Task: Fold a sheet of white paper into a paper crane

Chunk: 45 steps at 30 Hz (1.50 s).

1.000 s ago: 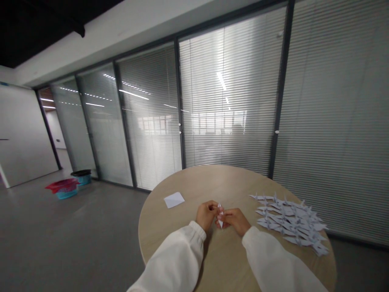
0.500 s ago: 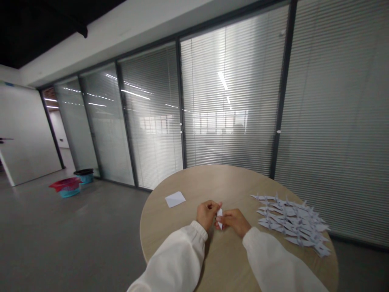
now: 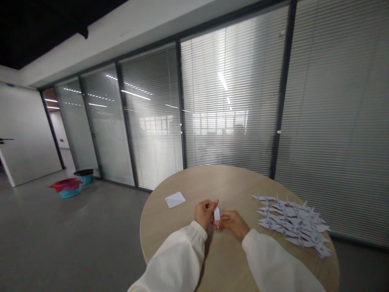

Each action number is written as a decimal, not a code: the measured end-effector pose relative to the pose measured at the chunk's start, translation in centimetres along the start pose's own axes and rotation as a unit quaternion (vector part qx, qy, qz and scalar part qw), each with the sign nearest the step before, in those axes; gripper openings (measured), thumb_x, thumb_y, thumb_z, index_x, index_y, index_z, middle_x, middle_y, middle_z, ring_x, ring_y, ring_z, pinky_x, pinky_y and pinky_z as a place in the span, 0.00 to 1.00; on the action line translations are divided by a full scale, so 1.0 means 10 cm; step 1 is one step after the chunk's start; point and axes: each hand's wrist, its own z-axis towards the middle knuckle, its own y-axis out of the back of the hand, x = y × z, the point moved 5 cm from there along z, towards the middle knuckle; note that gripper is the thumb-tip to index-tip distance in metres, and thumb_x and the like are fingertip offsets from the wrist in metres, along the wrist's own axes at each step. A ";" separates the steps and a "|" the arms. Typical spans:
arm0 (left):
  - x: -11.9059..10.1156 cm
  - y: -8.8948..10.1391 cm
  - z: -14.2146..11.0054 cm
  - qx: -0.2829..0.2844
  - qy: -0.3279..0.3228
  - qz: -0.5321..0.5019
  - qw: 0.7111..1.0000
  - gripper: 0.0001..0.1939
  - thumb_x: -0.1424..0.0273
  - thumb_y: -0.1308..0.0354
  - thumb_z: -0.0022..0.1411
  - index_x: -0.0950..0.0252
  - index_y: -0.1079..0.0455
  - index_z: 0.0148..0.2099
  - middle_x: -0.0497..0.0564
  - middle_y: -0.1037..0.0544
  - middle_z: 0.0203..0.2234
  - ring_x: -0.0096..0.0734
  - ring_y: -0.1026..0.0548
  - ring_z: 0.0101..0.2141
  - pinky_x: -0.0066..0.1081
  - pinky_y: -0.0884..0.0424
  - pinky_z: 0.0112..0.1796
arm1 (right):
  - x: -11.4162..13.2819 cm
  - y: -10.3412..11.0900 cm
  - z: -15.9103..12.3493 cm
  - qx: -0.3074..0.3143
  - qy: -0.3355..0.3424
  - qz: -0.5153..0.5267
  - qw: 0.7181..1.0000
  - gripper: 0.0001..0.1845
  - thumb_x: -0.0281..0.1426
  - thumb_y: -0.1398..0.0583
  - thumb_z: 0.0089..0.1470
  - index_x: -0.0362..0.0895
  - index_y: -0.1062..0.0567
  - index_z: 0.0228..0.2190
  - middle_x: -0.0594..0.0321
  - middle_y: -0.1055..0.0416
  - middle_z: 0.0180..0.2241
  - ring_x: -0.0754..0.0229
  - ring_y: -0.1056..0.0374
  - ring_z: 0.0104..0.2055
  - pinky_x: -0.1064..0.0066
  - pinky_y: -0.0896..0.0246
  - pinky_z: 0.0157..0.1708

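Observation:
Between my two hands, above the round wooden table (image 3: 237,178), is a small folded piece of white paper (image 3: 216,213), narrow and standing upright. My left hand (image 3: 204,212) pinches its upper left side between thumb and fingers. From the right, my right hand (image 3: 233,222) grips its lower part with the fingertips. The fingers partly cover the paper, so its exact folds are hard to make out. Left of my hands a flat stack or sheet of white paper (image 3: 175,199) lies on the table. To the right several folded paper cranes (image 3: 293,223) sit packed close together.
Behind the table runs a glass partition (image 3: 227,101) with blinds. On the floor at the left stand a blue bin with a red liner (image 3: 67,186) and another bin with a black liner (image 3: 85,176). A white door (image 3: 27,134) stands further left.
The folded paper has shifted slightly left and turned, now showing a broader face. My left hand has moved a little left, and my right-hand fingers have changed position on the lower part.

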 end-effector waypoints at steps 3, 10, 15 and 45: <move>-0.02 0.01 0.00 -0.003 -0.011 0.010 1.000 0.25 0.50 0.50 0.51 0.67 0.39 0.17 0.43 0.41 0.12 0.21 0.43 0.17 0.23 0.49 0.20 | -0.04 0.01 0.01 -0.015 -0.015 0.008 1.000 0.19 0.39 0.32 0.30 0.38 0.25 0.24 0.58 0.26 0.23 0.57 0.29 0.25 0.68 0.38 0.27; -0.08 0.05 -0.02 -0.017 -0.020 -0.031 0.999 0.24 0.51 0.51 0.52 0.66 0.40 0.17 0.42 0.41 0.11 0.21 0.42 0.16 0.23 0.46 0.20 | -0.09 -0.01 0.00 -0.034 -0.050 0.013 0.998 0.22 0.44 0.34 0.30 0.38 0.30 0.19 0.59 0.28 0.18 0.59 0.31 0.19 0.69 0.40 0.20; -0.05 0.05 -0.01 -0.009 -0.007 -0.045 0.999 0.24 0.52 0.50 0.52 0.66 0.40 0.17 0.43 0.39 0.11 0.21 0.40 0.15 0.22 0.45 0.19 | -0.05 -0.01 0.00 -0.038 -0.050 0.007 0.998 0.22 0.43 0.33 0.28 0.38 0.30 0.19 0.59 0.27 0.18 0.59 0.30 0.19 0.70 0.39 0.21; 0.31 -0.25 0.07 0.160 0.190 -0.240 0.939 0.25 0.50 0.40 0.38 0.70 0.31 0.22 0.45 0.34 0.13 0.20 0.38 0.15 0.24 0.41 0.18 | 0.31 0.27 -0.09 -0.160 0.179 -0.279 0.930 0.09 0.35 0.41 0.45 0.46 0.26 0.31 0.60 0.31 0.32 0.60 0.35 0.34 0.71 0.39 0.30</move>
